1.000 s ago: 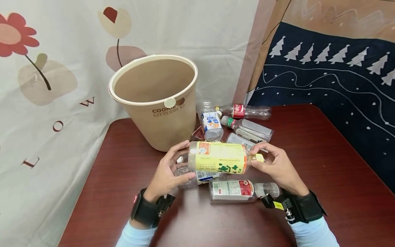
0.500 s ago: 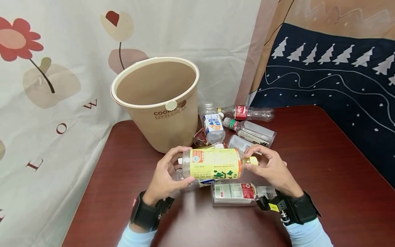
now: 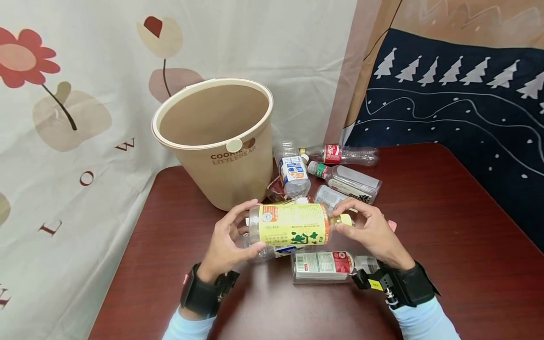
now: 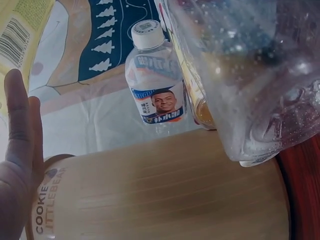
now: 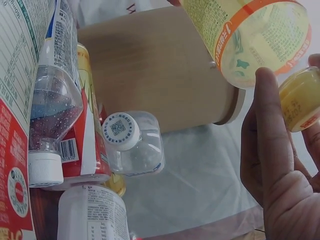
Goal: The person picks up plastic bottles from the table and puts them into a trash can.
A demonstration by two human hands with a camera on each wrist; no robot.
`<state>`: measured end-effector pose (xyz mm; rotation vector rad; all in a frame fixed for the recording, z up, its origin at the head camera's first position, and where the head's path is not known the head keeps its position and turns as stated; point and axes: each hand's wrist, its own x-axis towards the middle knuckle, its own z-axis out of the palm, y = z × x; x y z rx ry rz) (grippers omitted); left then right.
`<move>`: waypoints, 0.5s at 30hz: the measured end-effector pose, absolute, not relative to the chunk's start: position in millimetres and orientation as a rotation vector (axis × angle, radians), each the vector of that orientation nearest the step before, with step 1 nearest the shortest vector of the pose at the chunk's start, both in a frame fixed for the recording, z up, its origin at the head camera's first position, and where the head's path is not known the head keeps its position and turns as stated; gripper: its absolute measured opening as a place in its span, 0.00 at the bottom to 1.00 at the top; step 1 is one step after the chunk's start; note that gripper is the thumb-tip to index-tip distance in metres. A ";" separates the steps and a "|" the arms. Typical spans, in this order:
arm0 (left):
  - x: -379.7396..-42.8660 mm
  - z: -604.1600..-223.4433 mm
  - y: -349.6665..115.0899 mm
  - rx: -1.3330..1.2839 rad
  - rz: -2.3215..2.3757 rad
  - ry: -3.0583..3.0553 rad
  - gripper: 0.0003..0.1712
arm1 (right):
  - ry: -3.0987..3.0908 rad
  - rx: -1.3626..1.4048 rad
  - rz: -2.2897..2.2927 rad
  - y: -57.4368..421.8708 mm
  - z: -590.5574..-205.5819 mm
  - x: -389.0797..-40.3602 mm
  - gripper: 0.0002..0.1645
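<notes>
Head view first, pls: what's the yellow-label btl (image 3: 293, 224) like?

Clear plastic, roughly cylindrical, smooth yellow wrap w/ green lettering + orange band nr the shoulder. It's approx horiz., held btwn both hands, in front of the tan bucket (image 3: 238, 182), base end L, neck end R.

And the grip?

L hand (image 3: 227, 241) clasps the base end: thumb along the lower front, fingers arched over the top & round the back. R hand (image 3: 376, 231) pinches the neck end by the yellow cap (image 3: 346, 219), thumb + forefinger; right-wrist cam has fingers right beside that cap.

Arms?

Both come up from the bottom edge, angled inward, pale blue sleeves (image 3: 425, 318), black wrist straps (image 3: 199, 293).

Other textures?

Bucket's matte, tapered, w/ a paler rounded rim & "COOKIE LITTLEBEAR" print. Table (image 3: 272, 311) is reddish-brown, glossy. Boxy clear btl w/ red-and-white label (image 3: 323, 264) lies nearest the person; ribbed blue-label btl (image 3: 293, 172) lies by the bucket; red-label btl (image 3: 357, 156) is on its side, far back. Wall cloth (image 3: 310, 94) is pale, creased.
</notes>
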<state>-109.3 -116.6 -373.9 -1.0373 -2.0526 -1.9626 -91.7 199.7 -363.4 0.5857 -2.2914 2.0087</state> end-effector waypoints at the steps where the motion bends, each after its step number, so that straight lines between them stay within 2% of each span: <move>1: -108.9 -374.2 -116.4 -1.036 -1.957 -2.054 0.45 | -2.292 0.579 2.011 199.5 -363.2 -91.2 0.14; 9: -105.7 -371.3 -117.8 -1.016 -1.869 -2.064 0.44 | -2.311 0.575 2.000 198.3 -361.5 -89.0 0.15; 15: -106.0 -343.9 -134.7 -0.980 -1.695 -2.147 0.43 | -2.321 0.494 2.041 197.5 -362.0 -87.8 0.17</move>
